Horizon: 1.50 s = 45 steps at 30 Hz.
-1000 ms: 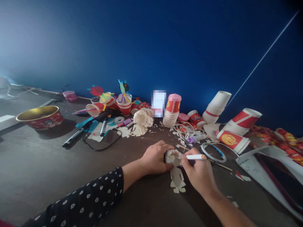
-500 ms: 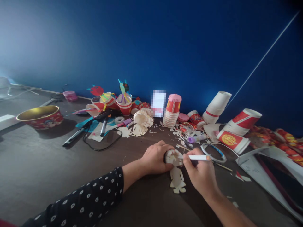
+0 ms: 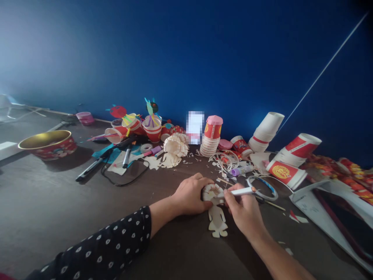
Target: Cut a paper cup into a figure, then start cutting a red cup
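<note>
Left hand (image 3: 189, 195) clasps fringed paper disc (image 3: 210, 193) on counter (image 3: 58, 202); right hand (image 3: 243, 213) grips white marker (image 3: 239, 191), tip at disc. Paper doll cutout (image 3: 217, 221) touches disc, near side. Tape ring (image 3: 262, 188) just right. Red paper cups (image 3: 300, 146) far right.

a deep blue is carried by the wall (image 3: 186, 58), paling toward the left, and a dark grey-brown by the tabletop (image 3: 58, 202); the black sleeve (image 3: 96, 245) is patterned with small white dots, the paper figure (image 3: 217, 221) is cream, the marker (image 3: 239, 191) is white with an orange-tan tip, the paper tub (image 3: 48, 146) is red outside and gold inside, the paper cups (image 3: 300, 146) are marked in red and white, one with a yellow emblem, and the cup stack (image 3: 210, 136) is topped with pink
</note>
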### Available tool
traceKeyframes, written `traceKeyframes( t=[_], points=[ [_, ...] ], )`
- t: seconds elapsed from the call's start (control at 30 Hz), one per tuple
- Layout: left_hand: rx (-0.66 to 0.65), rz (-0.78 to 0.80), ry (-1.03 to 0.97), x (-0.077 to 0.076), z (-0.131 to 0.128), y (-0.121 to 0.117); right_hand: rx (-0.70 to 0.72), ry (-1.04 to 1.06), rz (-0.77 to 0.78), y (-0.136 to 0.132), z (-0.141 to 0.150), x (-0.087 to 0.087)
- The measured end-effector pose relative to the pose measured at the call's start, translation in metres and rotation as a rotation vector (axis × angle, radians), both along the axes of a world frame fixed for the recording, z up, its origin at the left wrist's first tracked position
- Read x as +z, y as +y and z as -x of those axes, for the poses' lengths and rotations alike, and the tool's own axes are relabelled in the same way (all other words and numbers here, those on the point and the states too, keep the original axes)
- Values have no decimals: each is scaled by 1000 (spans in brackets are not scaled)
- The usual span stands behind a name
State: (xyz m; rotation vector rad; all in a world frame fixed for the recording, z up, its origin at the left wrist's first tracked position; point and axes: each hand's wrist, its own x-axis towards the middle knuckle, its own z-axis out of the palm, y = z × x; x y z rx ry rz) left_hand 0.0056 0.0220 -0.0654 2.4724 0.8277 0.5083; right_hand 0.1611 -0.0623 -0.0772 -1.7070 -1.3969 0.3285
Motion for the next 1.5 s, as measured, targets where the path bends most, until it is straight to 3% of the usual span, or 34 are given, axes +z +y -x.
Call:
traceKeyframes(
  t=[1.2,1.5],
  points=[
    [1,6,15,1,0,0,3,-33,-19,0,0,2],
    [0,0,-2,0,0,0,-29,-140,-3,1,0,1]
  ],
)
